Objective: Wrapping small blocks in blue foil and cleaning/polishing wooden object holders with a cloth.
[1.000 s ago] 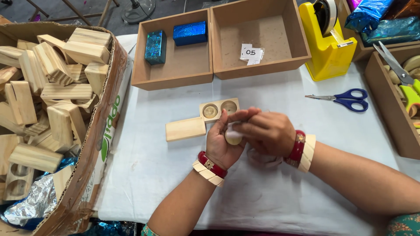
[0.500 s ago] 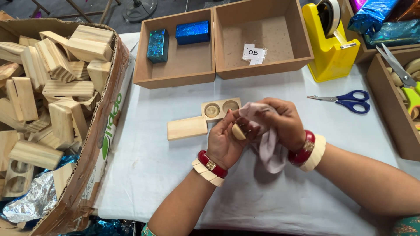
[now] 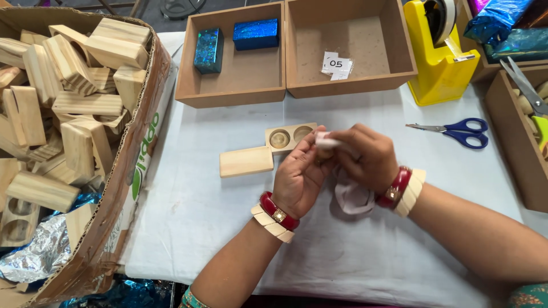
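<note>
My left hand [image 3: 297, 177] and my right hand [image 3: 365, 154] meet over the middle of the white-covered table [image 3: 200, 217]. The left hand is closed around a small round wooden piece, now almost hidden by the fingers. The right hand grips a pale cloth [image 3: 349, 197]; part of it is pressed onto the piece and the rest hangs below the palm. Just behind the hands lies a wooden block with two round holes [image 3: 288, 137], and a plain wooden block [image 3: 246, 161] touches its left end.
A cardboard carton [image 3: 134, 171] full of wooden blocks fills the left. Two brown trays stand at the back: one [image 3: 228, 85] holds two shiny blue wrapped blocks, the other [image 3: 399, 45] a paper slip. A yellow tape dispenser [image 3: 439, 57] and blue scissors [image 3: 462, 132] lie right.
The hands have closed together again: the round wooden piece, visible in the open left palm half a second ago, is now covered by fingers and cloth. The view shifted slightly.
</note>
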